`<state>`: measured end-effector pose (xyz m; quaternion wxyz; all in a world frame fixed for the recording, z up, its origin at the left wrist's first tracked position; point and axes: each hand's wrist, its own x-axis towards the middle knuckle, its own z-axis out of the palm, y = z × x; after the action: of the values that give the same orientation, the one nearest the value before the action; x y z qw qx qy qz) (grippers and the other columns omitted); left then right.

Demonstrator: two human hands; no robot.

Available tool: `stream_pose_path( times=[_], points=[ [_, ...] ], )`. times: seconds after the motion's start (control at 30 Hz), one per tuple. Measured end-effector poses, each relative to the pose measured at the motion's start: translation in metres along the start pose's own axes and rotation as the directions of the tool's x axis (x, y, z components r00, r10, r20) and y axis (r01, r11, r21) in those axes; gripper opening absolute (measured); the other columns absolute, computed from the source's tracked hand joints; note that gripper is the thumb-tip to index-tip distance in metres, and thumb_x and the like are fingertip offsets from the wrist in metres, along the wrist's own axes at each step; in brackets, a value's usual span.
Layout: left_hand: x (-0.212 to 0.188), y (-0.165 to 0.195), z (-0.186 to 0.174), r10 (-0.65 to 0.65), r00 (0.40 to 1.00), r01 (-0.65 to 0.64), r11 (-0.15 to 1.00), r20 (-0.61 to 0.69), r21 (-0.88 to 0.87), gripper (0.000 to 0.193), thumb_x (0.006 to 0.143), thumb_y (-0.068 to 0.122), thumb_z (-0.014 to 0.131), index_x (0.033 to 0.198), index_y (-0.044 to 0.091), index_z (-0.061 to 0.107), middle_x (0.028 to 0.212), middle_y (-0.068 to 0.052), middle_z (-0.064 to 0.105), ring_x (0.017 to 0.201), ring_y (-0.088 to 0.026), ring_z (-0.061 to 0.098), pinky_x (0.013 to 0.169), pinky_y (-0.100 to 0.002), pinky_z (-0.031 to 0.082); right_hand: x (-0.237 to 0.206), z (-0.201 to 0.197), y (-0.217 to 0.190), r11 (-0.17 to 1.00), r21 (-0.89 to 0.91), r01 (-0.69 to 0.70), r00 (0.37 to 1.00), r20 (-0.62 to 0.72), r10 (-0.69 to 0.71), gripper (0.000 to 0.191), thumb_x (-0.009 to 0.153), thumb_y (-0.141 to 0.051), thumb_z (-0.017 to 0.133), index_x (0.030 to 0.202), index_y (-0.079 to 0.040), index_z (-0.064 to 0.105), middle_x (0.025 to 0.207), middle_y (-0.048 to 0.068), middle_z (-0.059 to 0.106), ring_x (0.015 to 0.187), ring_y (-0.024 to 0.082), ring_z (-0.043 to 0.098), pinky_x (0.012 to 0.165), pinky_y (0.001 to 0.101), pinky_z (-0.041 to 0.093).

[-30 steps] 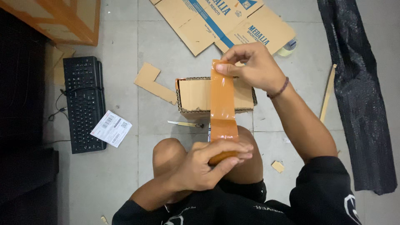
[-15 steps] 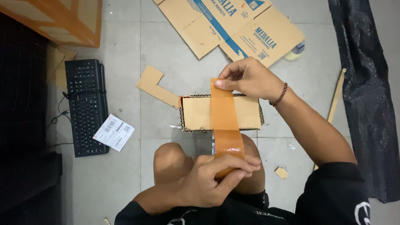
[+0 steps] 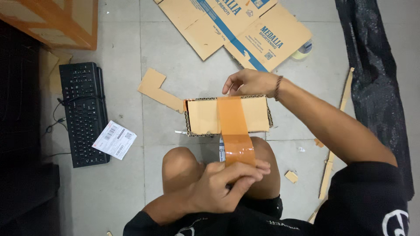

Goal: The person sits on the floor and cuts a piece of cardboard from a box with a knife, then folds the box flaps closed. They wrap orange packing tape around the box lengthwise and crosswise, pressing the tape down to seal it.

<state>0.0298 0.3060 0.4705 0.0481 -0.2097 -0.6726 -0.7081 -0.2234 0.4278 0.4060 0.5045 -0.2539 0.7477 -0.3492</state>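
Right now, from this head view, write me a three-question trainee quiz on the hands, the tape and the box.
1. True or false: the brown tape strip runs across the top of the small cardboard box.
2. Which hand presses the far end of the strip at the box's far edge? A) left hand B) right hand C) neither
3. Fill in: the left hand holds the tape roll near the person's ____.

Key:
1. True: the strip crosses the top from far edge to near edge.
2. B: the right hand rests at the far edge.
3. Knees: the roll sits above the bent knees, close to the body.
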Motion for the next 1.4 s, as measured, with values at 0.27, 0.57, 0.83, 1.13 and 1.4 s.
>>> stream_pose_path(
  times=[0.27, 0.57, 0.83, 1.13, 1.4],
  points=[
    [-0.013, -0.012, 0.008, 0.027, 0.999, -0.029, 0.999, -0.043, -0.028, 0.008, 0.105, -0.005, 0.060, 0.112, -0.002, 0.059, 0.122, -0.020, 0.072, 0.104, -0.024, 0.077, 0.088, -0.030, 0.064, -0.112, -0.004, -0.035, 0.652, -0.110, 0.750, 0.637, -0.145, -0.757, 0.056, 0.120, -0.040, 0.038, 0.142, 0.011, 0.050, 0.130, 0.022, 0.065, 0.122, 0.030, 0.063, 0.114, 0.0408, 0.041],
    [-0.038, -0.042, 0.022, 0.111, 0.974, -0.046, 0.950, -0.198, 0.310, 0.038, 0.099, 0.019, 0.077, 0.110, 0.001, 0.044, 0.091, -0.013, 0.064, 0.076, -0.027, 0.066, 0.067, -0.037, 0.054, -0.154, 0.156, 0.007, 0.915, -0.011, 0.404, 0.706, -0.631, -0.320, 0.024, 0.091, -0.023, 0.069, 0.095, -0.001, 0.060, 0.080, 0.004, 0.060, 0.073, 0.009, 0.053, 0.067, 0.0226, 0.046],
    [0.023, 0.009, -0.086, 0.014, 0.971, -0.174, 0.724, 0.239, 0.668, 0.056, 0.087, 0.048, 0.078, 0.130, 0.015, 0.064, 0.106, -0.012, 0.068, 0.093, -0.030, 0.066, 0.079, -0.046, 0.051, -0.152, 0.177, 0.000, 0.837, 0.255, 0.483, 0.750, -0.615, -0.245, 0.024, 0.101, -0.016, 0.059, 0.117, 0.002, 0.064, 0.103, 0.006, 0.070, 0.093, 0.010, 0.062, 0.079, 0.0263, 0.053],
    [0.148, 0.008, -0.098, -0.505, 0.569, -0.341, 0.573, 0.649, 0.745, 0.126, 0.038, 0.033, 0.097, 0.150, 0.039, 0.041, 0.167, -0.015, 0.012, 0.136, -0.044, 0.037, 0.103, -0.055, 0.037, -0.139, 0.192, 0.010, 0.663, 0.433, 0.610, 0.736, -0.620, -0.272, 0.028, 0.103, -0.013, 0.057, 0.126, 0.003, 0.058, 0.117, 0.007, 0.067, 0.108, 0.012, 0.062, 0.097, 0.0293, 0.051],
    [0.165, 0.001, -0.081, -0.673, 0.390, -0.240, 0.584, 0.628, 0.775, 0.121, 0.044, 0.029, 0.093, 0.149, 0.055, 0.039, 0.154, -0.009, 0.031, 0.116, -0.038, 0.062, 0.088, -0.051, 0.056, -0.137, 0.200, 0.015, 0.637, 0.421, 0.645, 0.707, -0.645, -0.290, 0.020, 0.108, -0.010, 0.057, 0.123, 0.004, 0.057, 0.116, 0.010, 0.064, 0.106, 0.012, 0.058, 0.097, 0.0306, 0.050]
  ],
)
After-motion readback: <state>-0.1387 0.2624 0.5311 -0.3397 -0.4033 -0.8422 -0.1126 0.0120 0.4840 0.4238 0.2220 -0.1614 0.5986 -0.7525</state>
